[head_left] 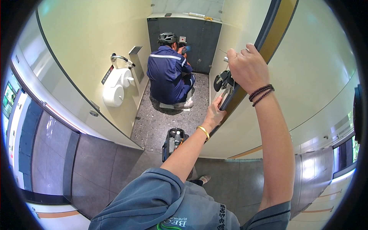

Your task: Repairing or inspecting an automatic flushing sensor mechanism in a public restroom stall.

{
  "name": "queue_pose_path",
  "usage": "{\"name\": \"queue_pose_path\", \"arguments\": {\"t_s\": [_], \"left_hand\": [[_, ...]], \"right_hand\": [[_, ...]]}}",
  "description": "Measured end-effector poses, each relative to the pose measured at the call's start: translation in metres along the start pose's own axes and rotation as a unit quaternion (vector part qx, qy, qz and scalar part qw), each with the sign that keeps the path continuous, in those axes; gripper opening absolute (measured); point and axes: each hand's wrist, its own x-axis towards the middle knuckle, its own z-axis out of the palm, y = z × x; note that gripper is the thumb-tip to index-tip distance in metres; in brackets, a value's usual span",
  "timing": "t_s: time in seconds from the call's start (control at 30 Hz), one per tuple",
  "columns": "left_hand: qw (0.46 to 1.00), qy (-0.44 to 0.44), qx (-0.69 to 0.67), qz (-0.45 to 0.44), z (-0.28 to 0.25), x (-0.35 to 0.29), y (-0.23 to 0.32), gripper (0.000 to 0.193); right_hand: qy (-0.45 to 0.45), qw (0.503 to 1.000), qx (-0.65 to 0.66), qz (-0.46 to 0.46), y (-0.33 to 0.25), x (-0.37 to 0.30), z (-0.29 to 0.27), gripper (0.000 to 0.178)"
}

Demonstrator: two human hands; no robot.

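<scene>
At the dark-edged cubicle panel [285, 27] on my right, both my hands work close together. My right hand [249, 67], with dark beads at the wrist, is closed in a fist high on the panel's edge; what it grips is hidden. Below it, my left hand [215, 115], with a gold bangle, is closed at the same edge, thumb pointing up. Between the hands sits black-and-silver hardware [227, 81], too small to name surely. The left thumb reaches its lower end. A small light-coloured fitting [225, 59] shows beside my right fist.
Inside the cubicle a person in blue overalls and a black helmet [168, 37] crouches at the dark back wall [161, 27], holding a tool. White paper dispensers [114, 96] and a grab rail [122, 58] are on the left wall. An open tool bag [167, 147] stands below my left forearm.
</scene>
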Motion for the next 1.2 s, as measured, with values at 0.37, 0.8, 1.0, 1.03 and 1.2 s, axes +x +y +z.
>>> {"name": "queue_pose_path", "arguments": {"t_s": [0.37, 0.8, 1.0, 1.03, 1.2], "left_hand": [[0.997, -0.056, 0.01, -0.043, -0.003, -0.003, 0.016, 0.08], [0.997, -0.057, 0.012, -0.053, -0.005, -0.005, 0.026, 0.081], [0.996, -0.059, 0.003, -0.059, -0.004, -0.004, 0.023, 0.082], [0.997, -0.056, 0.006, -0.053, -0.004, -0.004, 0.023, 0.081], [0.996, -0.059, 0.0, -0.061, -0.003, -0.004, 0.025, 0.081]], "right_hand": [[0.006, 1.0, -0.005, -0.005, 0.0, -0.001, 0.002, 0.015], [0.005, 1.0, -0.007, -0.007, 0.0, 0.0, 0.0, 0.015], [0.0, 1.0, -0.01, -0.009, 0.0, 0.0, 0.0, 0.015], [-0.006, 1.0, -0.006, -0.007, 0.0, 0.0, -0.001, 0.015], [0.0, 1.0, -0.006, -0.009, 0.001, -0.001, 0.001, 0.015]]}}
